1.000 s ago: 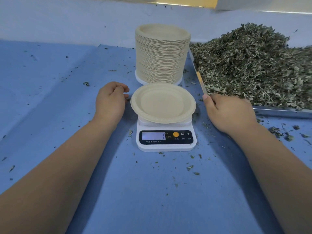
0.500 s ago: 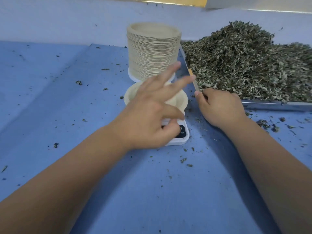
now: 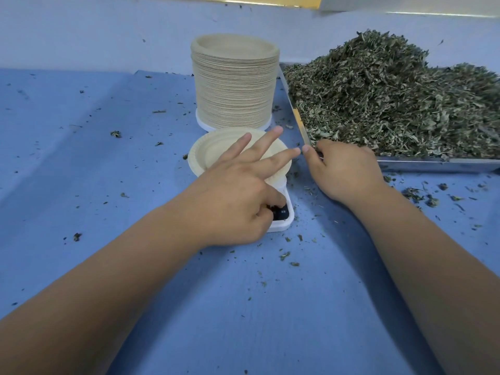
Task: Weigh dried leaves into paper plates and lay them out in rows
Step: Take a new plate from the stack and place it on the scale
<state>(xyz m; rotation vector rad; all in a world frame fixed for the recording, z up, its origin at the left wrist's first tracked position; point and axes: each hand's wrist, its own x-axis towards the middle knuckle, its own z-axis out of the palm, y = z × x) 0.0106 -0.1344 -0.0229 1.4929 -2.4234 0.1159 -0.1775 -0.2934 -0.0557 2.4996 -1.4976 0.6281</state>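
Over the plate (image 3: 216,150), left hand (image 3: 232,196) spreads fingers (image 3: 266,138) (one presses scale (image 3: 281,224)); right hand (image 3: 343,169) grips tray (image 3: 433,165).

Legible text: none. Scale (image 3: 281,226), black control panel (image 3: 283,214): one small white marking shows near the panel's right end, too small and blurred to read. The remainder of the panel lies hidden under the left hand (image 3: 232,196), which presses down on it.
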